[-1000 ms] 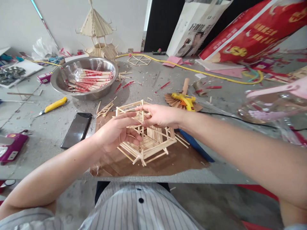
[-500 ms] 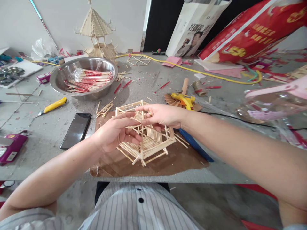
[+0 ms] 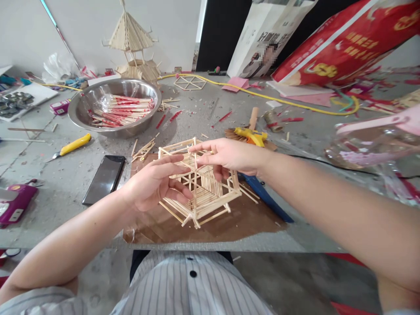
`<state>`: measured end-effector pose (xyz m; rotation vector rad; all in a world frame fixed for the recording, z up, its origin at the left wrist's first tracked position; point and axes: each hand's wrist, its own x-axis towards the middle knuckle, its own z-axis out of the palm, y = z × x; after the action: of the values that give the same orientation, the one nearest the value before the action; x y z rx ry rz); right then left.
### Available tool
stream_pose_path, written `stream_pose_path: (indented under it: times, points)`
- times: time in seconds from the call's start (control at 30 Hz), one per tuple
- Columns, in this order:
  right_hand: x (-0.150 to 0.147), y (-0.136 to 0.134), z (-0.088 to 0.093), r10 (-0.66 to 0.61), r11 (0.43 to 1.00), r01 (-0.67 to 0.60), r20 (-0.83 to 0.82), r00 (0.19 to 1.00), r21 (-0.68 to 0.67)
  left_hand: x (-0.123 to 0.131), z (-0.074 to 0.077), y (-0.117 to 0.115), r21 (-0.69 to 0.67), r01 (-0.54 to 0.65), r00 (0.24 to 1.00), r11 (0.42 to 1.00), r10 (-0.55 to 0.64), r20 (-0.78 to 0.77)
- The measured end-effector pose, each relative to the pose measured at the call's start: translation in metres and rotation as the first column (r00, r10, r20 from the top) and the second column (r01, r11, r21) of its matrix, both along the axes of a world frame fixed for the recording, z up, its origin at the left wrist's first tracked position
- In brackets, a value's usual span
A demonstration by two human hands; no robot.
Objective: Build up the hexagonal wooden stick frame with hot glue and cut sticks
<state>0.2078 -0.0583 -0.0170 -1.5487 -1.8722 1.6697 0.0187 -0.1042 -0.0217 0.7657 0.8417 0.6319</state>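
Right hand (image 3: 228,155) shifts slightly right, opening a gap to left hand (image 3: 152,181); both over stick frame (image 3: 216,203).
Frame sits on brown sheet (image 3: 229,231) at table's (image 3: 305,236) near edge. Left hand half open, fingers loosely spread at frame's left side; right hand half curled, thumb and index slightly apart by the upright stick, can't tell if it grips anything. Blue tool (image 3: 269,201) just right of frame, phone (image 3: 104,180) left. Farther: yellow cutter (image 3: 75,142), glue gun (image 3: 254,135), bowl (image 3: 111,127) of wrapped sticks (image 3: 131,107), pagoda (image 3: 131,37) behind.
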Motion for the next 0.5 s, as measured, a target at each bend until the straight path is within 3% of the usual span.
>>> stream_pose_path:
  times: [0.13, 0.2, 0.27, 0.37, 0.43, 0.47, 0.5]
  points:
    - [0.017, -0.005, 0.014, -0.171, 0.969, 0.161, 0.039, 0.985, 0.19, -0.008, 0.005, -0.006, 0.06, -0.014, 0.998, 0.998, 0.017, -0.053]
    - [0.036, -0.006, 0.014, -0.3, 0.909, 0.283, 0.011, 0.954, 0.305, -0.016, 0.012, -0.01, 0.146, -0.046, 0.993, 0.988, 0.062, -0.105]
    - [0.064, -0.005, 0.005, -0.457, 0.797, 0.422, -0.025, 0.889, 0.432, -0.027, 0.023, -0.013, 0.285, -0.086, 0.985, 0.955, 0.124, -0.12]
    - [0.112, 0.004, -0.029, -0.708, 0.593, 0.572, 0.028, 0.706, 0.567, -0.044, 0.039, -0.011, 0.534, -0.192, 0.95, 0.823, 0.293, -0.11]
    - [0.139, 0.012, -0.056, -0.787, 0.56, 0.527, 0.212, 0.58, 0.639, -0.052, 0.046, -0.003, 0.645, -0.281, 0.903, 0.71, 0.423, -0.072]
    - [0.149, 0.017, -0.068, -0.762, 0.615, 0.458, 0.333, 0.556, 0.642, -0.054, 0.048, 0.002, 0.678, -0.321, 0.876, 0.661, 0.479, -0.053]
    - [0.156, 0.023, -0.079, -0.749, 0.634, 0.441, 0.366, 0.552, 0.635, -0.055, 0.048, 0.009, 0.704, -0.359, 0.844, 0.612, 0.534, -0.034]
